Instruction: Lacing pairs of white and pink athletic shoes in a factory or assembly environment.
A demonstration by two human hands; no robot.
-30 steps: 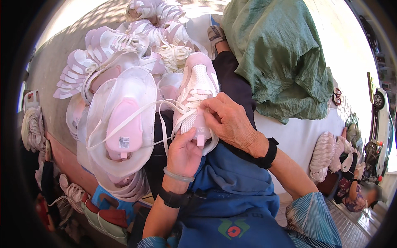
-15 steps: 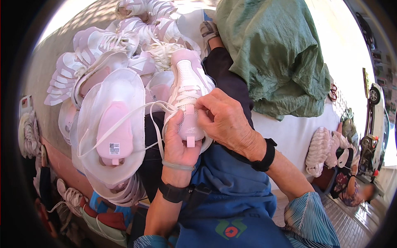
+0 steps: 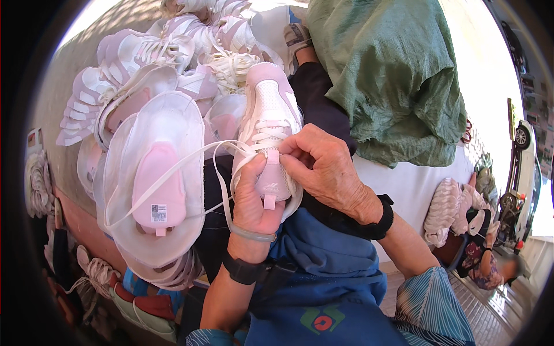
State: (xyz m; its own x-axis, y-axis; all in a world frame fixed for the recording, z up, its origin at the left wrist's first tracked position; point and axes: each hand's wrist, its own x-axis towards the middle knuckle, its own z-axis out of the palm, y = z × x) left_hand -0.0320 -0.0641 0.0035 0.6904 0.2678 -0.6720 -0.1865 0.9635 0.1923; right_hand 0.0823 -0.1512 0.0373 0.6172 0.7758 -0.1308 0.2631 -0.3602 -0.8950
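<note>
A white and pink shoe upper [image 3: 268,98] lies over my lap with its toe pointing away from me. My left hand [image 3: 249,199] is closed around its heel end, the thumb pressing beside the pink tongue [image 3: 272,180]. A white shoelace [image 3: 173,174] crosses the lower eyelets, and its long loose loops trail left from under that thumb. At the upper's right edge, level with the tongue's strap, my right hand [image 3: 332,173] pinches the shoelace between thumb and bent forefinger; the fingers hide most of what they grip there.
Left of my lap are stacked shoe uppers [image 3: 193,124] with pink tongues, and a larger pile of laced uppers [image 3: 124,57] behind. A green cloth sack [image 3: 392,86] stands to the far right. More pale shoe uppers [image 3: 441,210] and another person [image 3: 487,265] are at the right.
The view has shifted slightly. My right hand has moved a little to the right with the upper, still pinching at its edge; my left hand keeps its hold.
</note>
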